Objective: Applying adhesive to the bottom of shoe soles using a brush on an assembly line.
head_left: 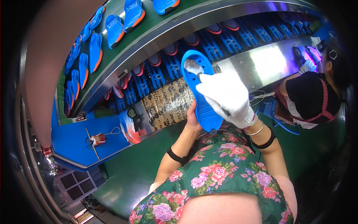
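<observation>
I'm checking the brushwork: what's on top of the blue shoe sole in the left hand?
A brush, held by the gloved right hand, lies over the far end of the blue shoe sole. The surface beneath brush and hand is hidden.

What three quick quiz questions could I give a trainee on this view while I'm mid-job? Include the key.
1. Which of the camera wearer's hands is in a white knitted fabric glove?
2. True or false: the left hand holds the blue, elongated, plastic-looking shoe sole.
3. The grey-white bristled brush is over the sole's: A) end nearest the wearer; B) middle; C) end farthest from the wearer.
Key: 1. The right hand. 2. True. 3. C.
</observation>
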A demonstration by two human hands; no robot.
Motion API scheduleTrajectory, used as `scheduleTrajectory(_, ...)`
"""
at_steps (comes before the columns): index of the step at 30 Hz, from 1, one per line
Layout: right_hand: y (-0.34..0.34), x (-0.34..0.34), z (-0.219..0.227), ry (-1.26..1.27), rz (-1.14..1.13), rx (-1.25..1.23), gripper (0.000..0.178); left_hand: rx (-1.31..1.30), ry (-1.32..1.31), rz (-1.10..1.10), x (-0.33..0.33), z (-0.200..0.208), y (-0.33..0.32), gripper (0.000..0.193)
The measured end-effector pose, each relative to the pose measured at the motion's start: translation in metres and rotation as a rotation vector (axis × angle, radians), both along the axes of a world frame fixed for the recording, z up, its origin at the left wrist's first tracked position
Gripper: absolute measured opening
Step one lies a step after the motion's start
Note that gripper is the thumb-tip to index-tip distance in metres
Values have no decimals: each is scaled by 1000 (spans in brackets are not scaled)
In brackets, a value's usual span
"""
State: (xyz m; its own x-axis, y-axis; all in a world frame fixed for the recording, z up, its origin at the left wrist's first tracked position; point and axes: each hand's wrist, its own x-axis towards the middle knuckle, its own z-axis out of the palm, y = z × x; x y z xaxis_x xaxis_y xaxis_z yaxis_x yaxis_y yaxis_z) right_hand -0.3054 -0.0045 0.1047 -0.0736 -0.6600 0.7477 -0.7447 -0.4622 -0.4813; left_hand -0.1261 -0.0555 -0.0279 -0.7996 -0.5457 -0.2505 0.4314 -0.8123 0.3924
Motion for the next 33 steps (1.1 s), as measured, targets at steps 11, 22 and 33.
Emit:
scheduleTrajectory(11,12,14,-12,-231,24,95,26,-36,35,86,-8,13,-5,79)
scheduleTrajectory(22,10,22,-34,-217,34,43,29,-21,116,118,-37,30,-24,96)
scheduleTrajectory(33,27,16,-39,-264,200,124,25,219,322,69,-38,31,-36,95)
